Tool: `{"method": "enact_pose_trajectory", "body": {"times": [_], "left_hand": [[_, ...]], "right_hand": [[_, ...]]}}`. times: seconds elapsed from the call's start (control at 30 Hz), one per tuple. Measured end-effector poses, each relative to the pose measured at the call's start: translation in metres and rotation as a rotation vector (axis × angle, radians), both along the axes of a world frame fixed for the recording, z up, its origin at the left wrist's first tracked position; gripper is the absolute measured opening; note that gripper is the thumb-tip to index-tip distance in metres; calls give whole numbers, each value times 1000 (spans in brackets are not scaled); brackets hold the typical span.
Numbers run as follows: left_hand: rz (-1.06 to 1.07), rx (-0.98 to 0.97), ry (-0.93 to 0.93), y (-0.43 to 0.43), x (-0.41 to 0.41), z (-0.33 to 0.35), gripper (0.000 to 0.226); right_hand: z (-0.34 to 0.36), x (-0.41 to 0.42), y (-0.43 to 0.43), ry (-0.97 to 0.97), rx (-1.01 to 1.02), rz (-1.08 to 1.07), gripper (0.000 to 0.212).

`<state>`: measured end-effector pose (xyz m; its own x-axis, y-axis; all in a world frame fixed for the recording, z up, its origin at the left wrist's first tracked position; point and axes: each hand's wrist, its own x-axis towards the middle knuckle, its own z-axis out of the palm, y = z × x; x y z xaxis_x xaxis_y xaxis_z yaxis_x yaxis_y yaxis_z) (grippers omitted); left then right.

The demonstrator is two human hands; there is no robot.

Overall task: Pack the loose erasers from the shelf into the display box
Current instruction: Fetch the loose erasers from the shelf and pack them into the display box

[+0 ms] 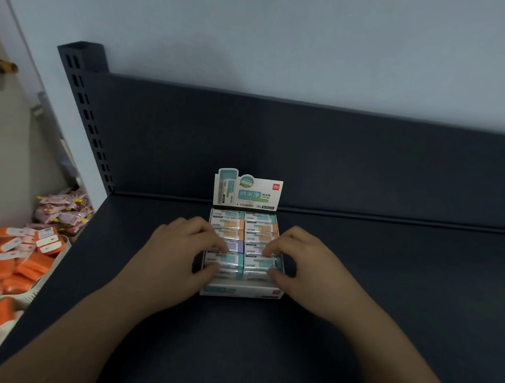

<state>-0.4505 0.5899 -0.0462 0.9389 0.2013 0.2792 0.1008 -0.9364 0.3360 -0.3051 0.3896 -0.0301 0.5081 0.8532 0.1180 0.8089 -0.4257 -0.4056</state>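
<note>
**Two hands seat the front row of erasers in a shelf display box**

The white cardboard display box [241, 292] sits on a dark blue-grey metal shelf [387, 290], its low front wall nearest us. Just over that wall, the left hand [181, 246] pinches the teal-sleeved, film-wrapped front-left eraser [225, 261], fingers curled over its far edge and thumb on its near side. The right hand [306, 255] grips the matching front-right eraser [259, 265] the same way. Behind them, inside the box, lie packed rows of erasers [244, 231] in purple, orange and teal sleeves. At the box's back stands its printed header card [248, 192]. Pressing both front erasers down evenly, level with those rows and without bowing the box's thin wall, looks the best way to finish.
</note>
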Motion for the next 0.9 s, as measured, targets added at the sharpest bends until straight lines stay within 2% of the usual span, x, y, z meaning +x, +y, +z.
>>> {"method": "enact_pose_trajectory", "body": {"times": [0.27,0.4,0.63,0.9], "left_hand": [[-40,24,-34,1,0,-3,24],[-43,-13,-31,3,2,-5,37],[-39,-53,-31,4,0,-5,24],[-31,-86,-31,3,1,-6,25]], "right_hand": [[1,-4,0,-26,-3,-2,28],[1,-4,0,-18,6,-36,28],[-6,-10,-2,56,78,-93,19],[-4,-12,1,78,86,-120,17]]}}
